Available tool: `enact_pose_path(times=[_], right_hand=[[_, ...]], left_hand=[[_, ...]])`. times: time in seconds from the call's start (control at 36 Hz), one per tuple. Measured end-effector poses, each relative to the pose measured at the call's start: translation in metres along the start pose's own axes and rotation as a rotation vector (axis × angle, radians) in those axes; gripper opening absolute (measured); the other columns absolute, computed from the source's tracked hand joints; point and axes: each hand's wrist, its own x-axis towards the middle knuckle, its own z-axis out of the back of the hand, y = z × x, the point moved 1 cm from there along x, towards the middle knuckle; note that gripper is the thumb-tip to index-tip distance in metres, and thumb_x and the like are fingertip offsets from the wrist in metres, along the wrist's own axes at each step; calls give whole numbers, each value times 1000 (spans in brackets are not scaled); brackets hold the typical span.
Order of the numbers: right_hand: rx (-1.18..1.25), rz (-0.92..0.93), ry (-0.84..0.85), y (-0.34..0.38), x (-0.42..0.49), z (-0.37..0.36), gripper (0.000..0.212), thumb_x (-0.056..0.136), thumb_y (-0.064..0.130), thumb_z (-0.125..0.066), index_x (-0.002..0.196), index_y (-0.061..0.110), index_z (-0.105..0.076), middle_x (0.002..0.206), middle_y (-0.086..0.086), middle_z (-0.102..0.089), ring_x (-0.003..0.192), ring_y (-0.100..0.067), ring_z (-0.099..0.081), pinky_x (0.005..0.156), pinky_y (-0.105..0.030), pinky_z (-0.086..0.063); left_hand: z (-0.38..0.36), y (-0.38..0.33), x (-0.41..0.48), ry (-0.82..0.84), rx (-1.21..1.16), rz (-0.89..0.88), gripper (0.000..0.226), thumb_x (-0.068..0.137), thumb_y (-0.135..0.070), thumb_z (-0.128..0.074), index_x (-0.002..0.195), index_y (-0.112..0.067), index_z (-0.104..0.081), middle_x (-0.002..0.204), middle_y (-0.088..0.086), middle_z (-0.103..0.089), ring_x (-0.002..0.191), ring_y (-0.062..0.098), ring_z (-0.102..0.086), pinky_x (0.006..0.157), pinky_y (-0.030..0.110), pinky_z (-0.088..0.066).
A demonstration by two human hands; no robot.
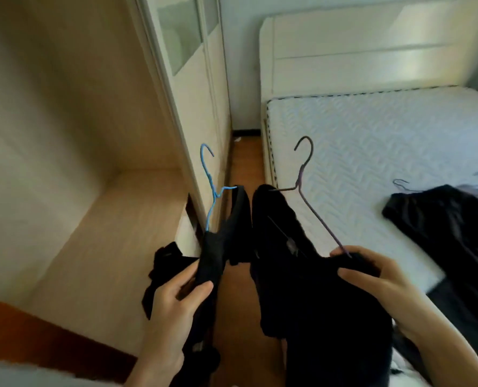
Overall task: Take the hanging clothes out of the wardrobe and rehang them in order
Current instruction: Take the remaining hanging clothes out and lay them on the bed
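Dim, soft daylight, brightest at the upper right, leaves a sheen on the headboard (371, 51) and mattress (371, 129). The dark clothes (302, 275) lose detail in shadow. Blur softens the lower corners, and wide-angle distortion bends the wardrobe door (193, 107).

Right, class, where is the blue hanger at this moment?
Head view, left of centre: the blue hanger sticks up from the black garment in the left hand, beside the wardrobe door, left of the purple hanger.
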Motion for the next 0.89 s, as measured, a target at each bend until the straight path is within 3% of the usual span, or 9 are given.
enact_pose_path(times=[0.14, 0.22, 0.39, 0.53, 0.58, 0.64, 0.72, 0.81, 0.89], right_hand=[[0, -22, -126, -18, -94, 63, 21, 74, 6, -70, 90, 20, -74, 88, -10, -73, 77, -22, -70, 67, -25, -57], [40, -16, -211, -28, -155, 98, 20, 73, 9, -69, 89, 19, -73, 83, -11, -72, 72, -20, -69, 64, -24, -56], [98, -22, -399, -52, -275, 159, 24, 72, 12, -68, 94, 18, -72, 83, -16, -70, 73, -22, -68, 63, -25, -56], [126, -41, -549, -64, -371, 195, 24, 73, 9, -68, 95, 16, -73, 89, -13, -74, 78, -23, -71, 65, -25, -56], [132, -53, -607, -69, -405, 208, 23, 76, 4, -67, 96, 13, -72, 91, -15, -74, 80, -26, -71, 67, -25, -56], [140, -51, -666, -73, -435, 220, 21, 78, 0, -65, 93, 13, -73, 86, -12, -74, 77, -21, -70, 64, -21, -55], [118, -28, -765, -79, -470, 236, 22, 78, -4, -63, 87, 13, -74, 79, -6, -73, 69, -11, -69, 60, -14, -52], [77, -38, -830, -86, -493, 254, 20, 79, -5, -62, 89, 9, -73, 82, -9, -74, 71, -10, -68, 62, -13, -51], [22, -64, -880, -96, -507, 281, 22, 80, -4, -63, 89, 13, -74, 86, -9, -74, 73, -10, -68, 64, -14, -52]], left_hand=[[-47, 14, -58, 137, 61, -8, 43, 81, 3, -64, 78, -39, -71, 97, -11, -72, 104, 15, -63, 99, 35, -44], [-74, 26, -96, 239, 108, -17, 41, 80, 1, -65, 83, -39, -70, 104, -9, -72, 109, 16, -62, 104, 39, -42], [-133, 44, -181, 485, 181, -77, 56, 78, 12, -61, 60, -38, -75, 74, -15, -75, 73, -4, -70, 64, 12, -55], [-179, 54, -240, 703, 251, -169, 45, 76, 17, -59, 80, -26, -72, 69, -15, -74, 67, -10, -67, 56, 0, -46], [-198, 58, -260, 773, 258, -164, 39, 75, 16, -59, 89, -18, -71, 80, -9, -77, 74, -5, -69, 57, 2, -48], [-219, 61, -276, 841, 259, -159, 39, 76, 17, -59, 87, -18, -72, 85, -5, -76, 74, -2, -70, 57, 4, -49], [-250, 63, -297, 942, 272, -173, 42, 75, 18, -58, 75, -22, -68, 63, -16, -73, 60, -12, -65, 49, -1, -43], [-280, 67, -307, 1000, 306, -121, 36, 78, 12, -59, 82, -21, -72, 70, -6, -76, 71, 4, -72, 54, 8, -51], [-310, 72, -303, 1036, 350, -82, 32, 69, -9, -73, 98, -24, -74, 94, 1, -77, 91, 20, -72, 80, 32, -56]])
